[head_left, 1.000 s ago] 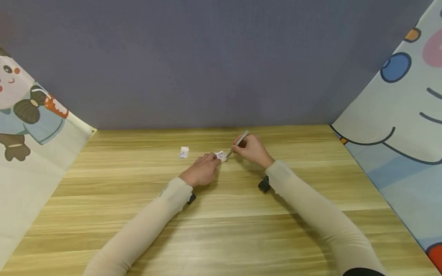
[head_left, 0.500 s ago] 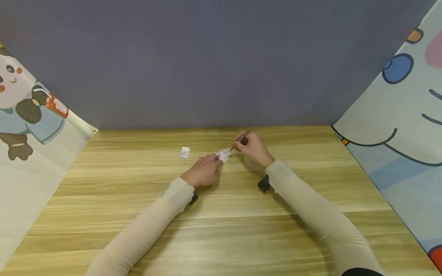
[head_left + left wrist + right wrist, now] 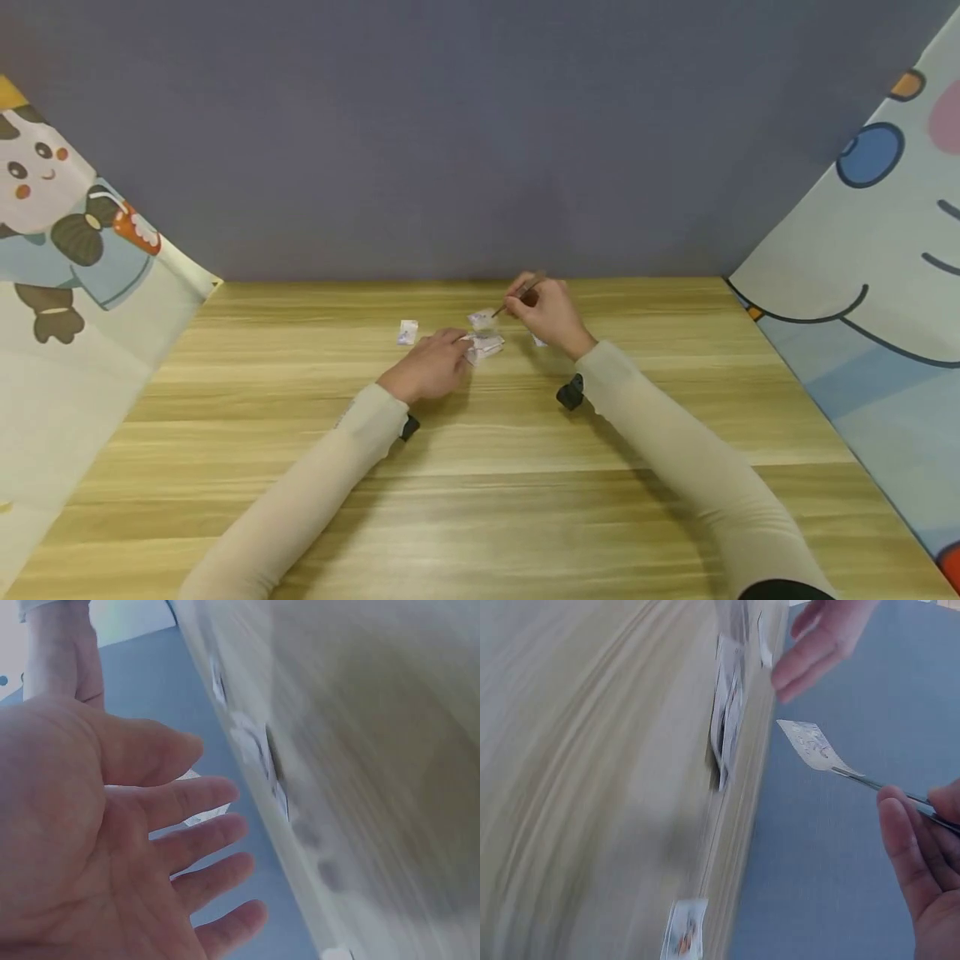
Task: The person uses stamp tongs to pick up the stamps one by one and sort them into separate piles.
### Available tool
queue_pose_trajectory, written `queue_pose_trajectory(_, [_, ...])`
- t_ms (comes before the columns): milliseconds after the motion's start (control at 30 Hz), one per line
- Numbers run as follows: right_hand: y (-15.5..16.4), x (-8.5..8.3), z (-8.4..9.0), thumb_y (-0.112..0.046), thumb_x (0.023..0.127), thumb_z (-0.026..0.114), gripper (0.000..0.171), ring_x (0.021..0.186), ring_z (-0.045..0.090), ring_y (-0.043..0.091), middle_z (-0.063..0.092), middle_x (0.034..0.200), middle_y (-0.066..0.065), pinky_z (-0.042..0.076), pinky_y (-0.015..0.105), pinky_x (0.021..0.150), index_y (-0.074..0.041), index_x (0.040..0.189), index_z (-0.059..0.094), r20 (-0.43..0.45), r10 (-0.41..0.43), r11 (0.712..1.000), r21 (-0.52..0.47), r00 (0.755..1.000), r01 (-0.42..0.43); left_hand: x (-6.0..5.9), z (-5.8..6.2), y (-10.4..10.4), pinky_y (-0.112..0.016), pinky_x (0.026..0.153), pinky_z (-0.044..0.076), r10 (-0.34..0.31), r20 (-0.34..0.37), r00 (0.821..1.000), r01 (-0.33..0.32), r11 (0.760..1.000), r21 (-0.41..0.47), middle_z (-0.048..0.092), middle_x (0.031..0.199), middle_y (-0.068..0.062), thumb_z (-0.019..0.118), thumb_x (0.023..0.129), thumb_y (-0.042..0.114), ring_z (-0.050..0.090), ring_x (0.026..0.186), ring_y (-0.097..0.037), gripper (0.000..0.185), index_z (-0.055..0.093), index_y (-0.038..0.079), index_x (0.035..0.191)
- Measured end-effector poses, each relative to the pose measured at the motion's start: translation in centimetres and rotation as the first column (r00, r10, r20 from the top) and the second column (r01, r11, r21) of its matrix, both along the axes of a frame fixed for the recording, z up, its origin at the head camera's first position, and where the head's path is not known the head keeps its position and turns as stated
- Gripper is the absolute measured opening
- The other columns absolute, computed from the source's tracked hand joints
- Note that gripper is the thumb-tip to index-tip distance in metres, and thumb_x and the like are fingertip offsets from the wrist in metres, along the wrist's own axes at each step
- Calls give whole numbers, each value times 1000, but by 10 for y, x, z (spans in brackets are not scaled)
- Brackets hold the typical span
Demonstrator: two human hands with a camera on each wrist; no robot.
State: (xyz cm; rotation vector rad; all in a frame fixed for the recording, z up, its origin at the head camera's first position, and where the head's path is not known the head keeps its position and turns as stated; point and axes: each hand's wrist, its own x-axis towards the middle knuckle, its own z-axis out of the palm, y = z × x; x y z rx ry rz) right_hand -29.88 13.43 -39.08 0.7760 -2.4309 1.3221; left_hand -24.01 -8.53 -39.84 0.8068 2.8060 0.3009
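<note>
My right hand [image 3: 555, 318] grips metal tweezers [image 3: 871, 782] between thumb and fingers. Their tips pinch the corner of a small printed paper stamp [image 3: 811, 745], which is held up off the table. Below it lies a loose pile of stamps [image 3: 487, 344], slightly curled and overlapping in the right wrist view. My left hand [image 3: 429, 365] is at the left side of that pile. In the left wrist view its fingers [image 3: 202, 832] are extended and spread, with nothing held. Whether its fingertips touch the pile I cannot tell.
One stamp [image 3: 407, 332] lies on the wooden table [image 3: 480, 500] left of the pile. Another stamp [image 3: 685, 930] lies to the right, partly hidden by my right hand in the head view. A grey panel [image 3: 465, 142] stands behind the table, with cartoon-printed sheets at both sides.
The tweezers went from the stamps at my left fingertips to above the pile, and now carry one stamp upward and away. My left hand has drawn back slightly left, off the stamps it held.
</note>
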Motion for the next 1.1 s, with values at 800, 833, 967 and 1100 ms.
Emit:
queue_pose_trajectory(800, [-81, -23, -8, -8, 90, 64, 6, 70, 66, 33, 65, 75, 8, 55, 36, 60, -2, 88, 65, 150, 124, 989, -95, 981, -110, 4, 7, -65, -51, 101, 30, 200, -30, 979, -199, 979, 48, 39, 140, -18, 46, 98, 14, 32, 130, -35, 46, 39, -2, 141])
queue_pose_trajectory(833, [-85, -23, -8, -7, 90, 63, 7, 71, 66, 33, 66, 76, 9, 55, 34, 59, -1, 89, 64, 158, 129, 989, -93, 979, -116, 4, 6, -68, -50, 101, 31, 204, -27, 979, -202, 978, 49, 39, 140, -18, 45, 98, 14, 32, 130, -35, 46, 39, -2, 141])
queue_pose_trajectory(967, [-101, -23, -12, -5, 91, 61, 7, 72, 67, 31, 66, 79, 12, 54, 31, 59, 2, 92, 63, 206, 163, 986, -72, 965, -151, 6, 3, -77, -51, 101, 30, 217, -10, 976, -216, 975, 41, 36, 142, -17, 44, 99, 14, 31, 130, -35, 47, 37, -1, 142])
queue_pose_trajectory(1100, [-116, -22, -17, -4, 91, 60, 5, 73, 66, 30, 66, 82, 14, 55, 35, 62, 1, 93, 62, 265, 192, 981, -43, 945, -187, 8, 0, -83, -53, 100, 30, 209, 3, 978, -209, 978, -3, 33, 146, -15, 43, 99, 15, 29, 131, -35, 47, 36, 1, 144])
